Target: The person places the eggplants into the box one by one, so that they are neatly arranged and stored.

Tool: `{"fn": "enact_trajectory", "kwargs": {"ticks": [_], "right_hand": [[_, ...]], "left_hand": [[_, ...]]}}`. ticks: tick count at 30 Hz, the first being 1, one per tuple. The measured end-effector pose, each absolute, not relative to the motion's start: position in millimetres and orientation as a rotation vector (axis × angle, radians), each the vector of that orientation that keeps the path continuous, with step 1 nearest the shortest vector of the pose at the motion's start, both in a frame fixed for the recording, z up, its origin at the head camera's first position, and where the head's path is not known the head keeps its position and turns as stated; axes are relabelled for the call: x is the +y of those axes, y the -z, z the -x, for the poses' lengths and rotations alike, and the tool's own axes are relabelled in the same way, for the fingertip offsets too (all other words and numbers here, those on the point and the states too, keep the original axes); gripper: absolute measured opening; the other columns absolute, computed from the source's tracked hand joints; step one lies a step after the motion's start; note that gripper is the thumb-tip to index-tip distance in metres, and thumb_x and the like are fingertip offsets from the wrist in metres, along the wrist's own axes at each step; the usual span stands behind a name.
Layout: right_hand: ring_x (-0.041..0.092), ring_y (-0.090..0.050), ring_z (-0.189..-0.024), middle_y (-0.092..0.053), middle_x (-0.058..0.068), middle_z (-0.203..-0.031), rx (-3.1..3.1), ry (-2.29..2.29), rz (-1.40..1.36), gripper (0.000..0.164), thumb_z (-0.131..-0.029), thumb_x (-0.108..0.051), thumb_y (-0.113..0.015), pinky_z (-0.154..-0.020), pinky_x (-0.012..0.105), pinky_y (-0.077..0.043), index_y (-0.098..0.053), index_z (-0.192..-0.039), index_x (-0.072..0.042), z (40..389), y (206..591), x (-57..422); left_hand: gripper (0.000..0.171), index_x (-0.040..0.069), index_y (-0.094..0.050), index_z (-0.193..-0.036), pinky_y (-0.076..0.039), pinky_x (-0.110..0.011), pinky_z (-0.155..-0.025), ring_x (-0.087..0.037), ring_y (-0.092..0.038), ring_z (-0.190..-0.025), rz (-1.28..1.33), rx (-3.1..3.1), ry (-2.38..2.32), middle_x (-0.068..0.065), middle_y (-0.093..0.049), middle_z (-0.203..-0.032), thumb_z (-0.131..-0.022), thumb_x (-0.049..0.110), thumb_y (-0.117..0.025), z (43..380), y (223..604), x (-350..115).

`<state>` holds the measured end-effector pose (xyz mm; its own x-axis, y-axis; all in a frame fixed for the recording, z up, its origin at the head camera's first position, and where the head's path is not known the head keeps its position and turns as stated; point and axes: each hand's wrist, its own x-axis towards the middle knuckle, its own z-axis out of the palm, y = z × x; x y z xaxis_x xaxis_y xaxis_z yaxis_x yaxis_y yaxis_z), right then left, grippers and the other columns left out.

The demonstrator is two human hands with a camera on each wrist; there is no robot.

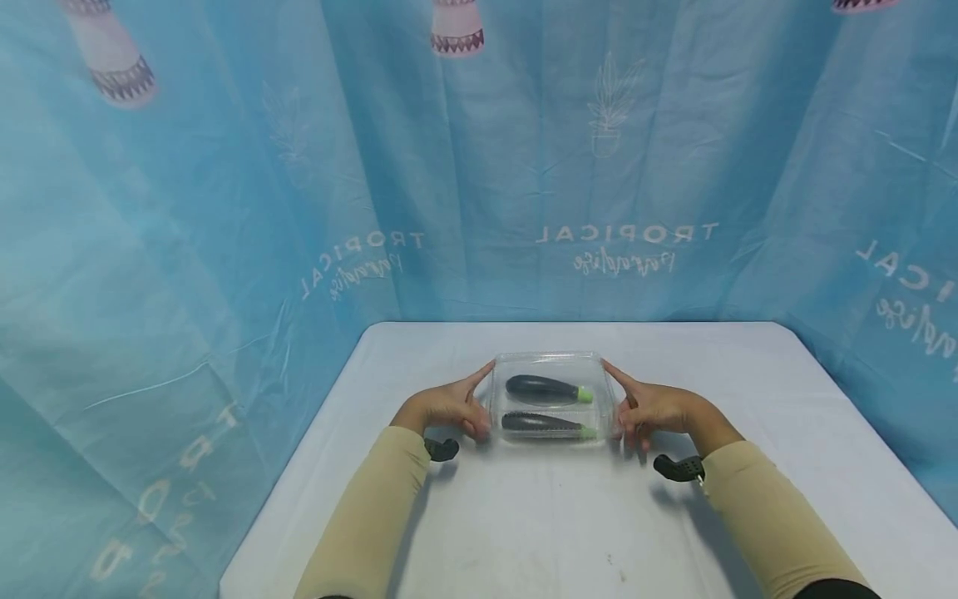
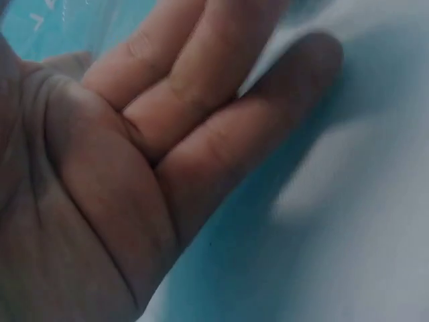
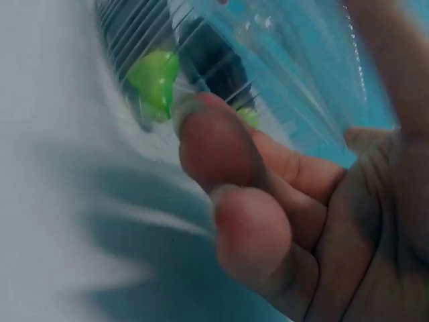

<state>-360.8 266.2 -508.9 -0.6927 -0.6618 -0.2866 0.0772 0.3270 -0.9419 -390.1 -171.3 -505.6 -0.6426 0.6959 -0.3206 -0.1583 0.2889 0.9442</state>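
A clear plastic box (image 1: 554,414) with two dark eggplants inside lies between my hands over the white table. The far eggplant (image 1: 542,388) and the near eggplant (image 1: 540,423) both point their light green ends to the right. My left hand (image 1: 449,405) holds the box's left side, one finger stretched to the far corner and others lower at the near end. On the right side, my right hand (image 1: 659,409) grips in a mirrored way. In the right wrist view, bent fingertips (image 3: 251,231) show beside a green end (image 3: 155,80). Whether the box's base touches the table I cannot tell.
The white table (image 1: 524,516) has rounded far corners and a few small dark specks near its front. Blue printed curtains (image 1: 479,166) hang behind it and along both sides. Dark straps (image 1: 679,468) sit at the wrists.
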Motion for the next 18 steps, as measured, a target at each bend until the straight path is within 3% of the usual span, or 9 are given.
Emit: {"fn": "enact_trajectory", "kwargs": {"ticks": [3,7,18], "right_hand": [[0.033,-0.070,-0.071,-0.070,0.030,-0.096,1.914,1.431,0.506,0.133,-0.091,-0.005,-0.081,-0.058,0.043,-0.063,0.025,-0.162,-0.042,359.6,509.3,264.1],[0.028,-0.069,-0.062,-0.070,0.033,-0.095,1.897,1.460,0.480,0.132,-0.092,-0.001,-0.079,-0.059,0.044,-0.064,0.025,-0.162,-0.041,357.3,509.0,260.6],[0.026,-0.070,-0.062,-0.069,0.030,-0.089,1.867,1.508,0.475,0.133,-0.091,0.005,-0.077,-0.059,0.042,-0.064,0.026,-0.162,-0.041,353.1,512.9,257.6]], "left_hand": [[0.135,0.045,0.009,-0.167,-0.064,-0.048,-0.083,-0.033,-0.076,-0.084,-0.526,1.821,-1.412,-0.032,-0.073,-0.101,-0.083,-0.005,-0.084,389.1,504.6,-170.1],[0.135,0.043,0.014,-0.166,-0.064,-0.051,-0.082,-0.036,-0.076,-0.080,-0.556,1.819,-1.401,-0.034,-0.072,-0.100,-0.085,-0.004,-0.084,386.8,505.1,-167.8],[0.142,0.041,0.020,-0.165,-0.063,-0.052,-0.084,-0.036,-0.076,-0.078,-0.552,1.753,-1.463,-0.034,-0.072,-0.094,-0.081,-0.009,-0.083,380.8,509.9,-163.6]]}}
